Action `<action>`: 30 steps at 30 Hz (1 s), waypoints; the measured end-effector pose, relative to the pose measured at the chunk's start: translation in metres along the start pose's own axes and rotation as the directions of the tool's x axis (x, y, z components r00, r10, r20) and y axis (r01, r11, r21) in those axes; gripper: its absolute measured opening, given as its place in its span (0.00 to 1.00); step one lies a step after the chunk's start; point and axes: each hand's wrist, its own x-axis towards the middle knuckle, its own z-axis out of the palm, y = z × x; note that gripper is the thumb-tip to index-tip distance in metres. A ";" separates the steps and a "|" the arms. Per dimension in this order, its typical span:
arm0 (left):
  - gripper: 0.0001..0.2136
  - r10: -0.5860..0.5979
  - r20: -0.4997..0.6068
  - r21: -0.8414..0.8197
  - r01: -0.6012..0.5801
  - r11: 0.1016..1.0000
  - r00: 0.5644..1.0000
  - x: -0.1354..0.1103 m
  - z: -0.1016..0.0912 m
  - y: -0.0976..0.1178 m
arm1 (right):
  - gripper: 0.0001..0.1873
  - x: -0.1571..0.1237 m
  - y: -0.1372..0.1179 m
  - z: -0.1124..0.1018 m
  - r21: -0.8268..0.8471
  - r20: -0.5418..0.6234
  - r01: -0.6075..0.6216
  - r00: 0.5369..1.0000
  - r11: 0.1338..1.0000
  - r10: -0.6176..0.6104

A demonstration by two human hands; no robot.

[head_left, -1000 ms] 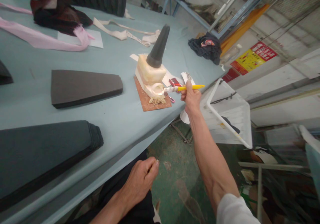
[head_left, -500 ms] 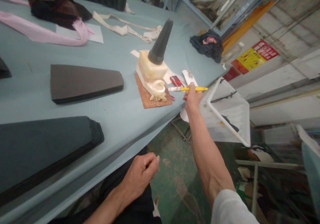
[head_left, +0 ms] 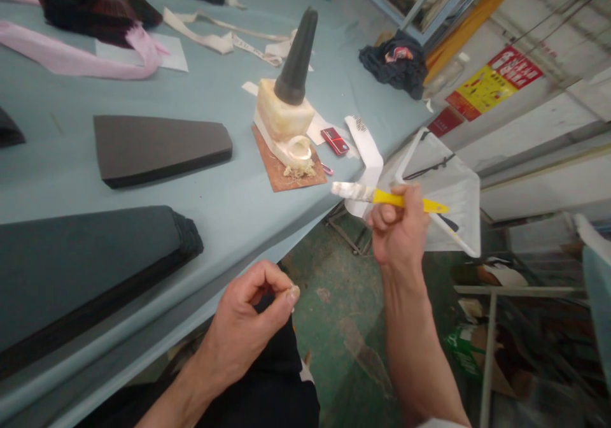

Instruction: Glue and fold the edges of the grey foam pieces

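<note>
My right hand (head_left: 398,227) grips a paintbrush (head_left: 392,199) by its yellow handle, off the table's edge; whitish stuff coats its bristles, which point left. Low in front of my body, my left hand (head_left: 255,313) is closed in a pinch; what lies between thumb and finger is too small to make out. A yellowed, glue-smeared container (head_left: 285,117) stands on a brown board (head_left: 268,168) on the table, with an opening at its front and crusty drips below. On top of it sits a dark cone (head_left: 298,58), tilted a little to the right.
Dark tapered stacks, one grey-brown (head_left: 162,148) and one dark green (head_left: 90,262), lie on the blue-green table cover (head_left: 214,202). A red box (head_left: 335,141) and a white paper strip (head_left: 365,151) lie near the table edge. A white bin (head_left: 458,192) stands at the right.
My right hand has drawn the brush away from the container, toward me and to the right. My left hand has risen slightly and turned, showing its pinch. The view has shifted a little.
</note>
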 end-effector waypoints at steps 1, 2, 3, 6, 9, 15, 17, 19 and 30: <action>0.15 0.029 -0.003 0.016 -0.029 0.999 1.000 -0.002 0.002 0.002 | 0.30 -0.009 -0.003 -0.002 -0.027 -0.005 0.030 1.000 0.999 -0.030; 0.15 0.054 -0.003 0.029 -0.054 0.998 0.999 -0.004 0.003 0.004 | 0.28 -0.019 -0.006 -0.004 -0.060 -0.008 0.059 0.998 0.996 -0.059; 0.16 0.074 -0.005 0.043 -0.074 0.996 0.997 -0.005 0.005 0.005 | 0.27 -0.028 -0.009 -0.005 -0.091 -0.004 0.086 0.996 0.992 -0.087; 0.17 0.162 -0.016 0.131 -0.159 0.979 0.987 -0.009 0.009 0.008 | 0.24 -0.055 -0.014 -0.011 -0.163 0.026 0.167 0.986 0.972 -0.165; 0.15 0.333 0.002 0.243 -0.324 0.914 0.943 -0.011 0.013 0.012 | 0.22 -0.074 -0.015 -0.016 -0.206 0.042 0.239 0.971 0.949 -0.236; 0.20 0.435 0.113 0.376 -0.444 0.813 0.893 -0.008 0.018 0.011 | 0.19 -0.087 -0.011 -0.027 -0.237 0.048 0.255 0.967 0.938 -0.251; 0.19 0.317 0.203 0.463 -0.376 0.803 0.926 -0.005 0.020 -0.001 | 0.19 -0.087 -0.012 -0.030 -0.229 0.016 0.250 0.967 0.941 -0.253; 0.09 0.153 0.310 0.548 -0.307 0.778 0.938 -0.002 0.022 -0.015 | 0.18 -0.086 -0.014 -0.032 -0.220 -0.017 0.256 0.964 0.941 -0.266; 0.19 -0.146 0.386 -0.470 0.330 0.819 0.911 0.001 0.005 0.004 | 0.22 -0.085 -0.023 -0.021 -0.110 -0.122 0.156 0.978 0.982 -0.169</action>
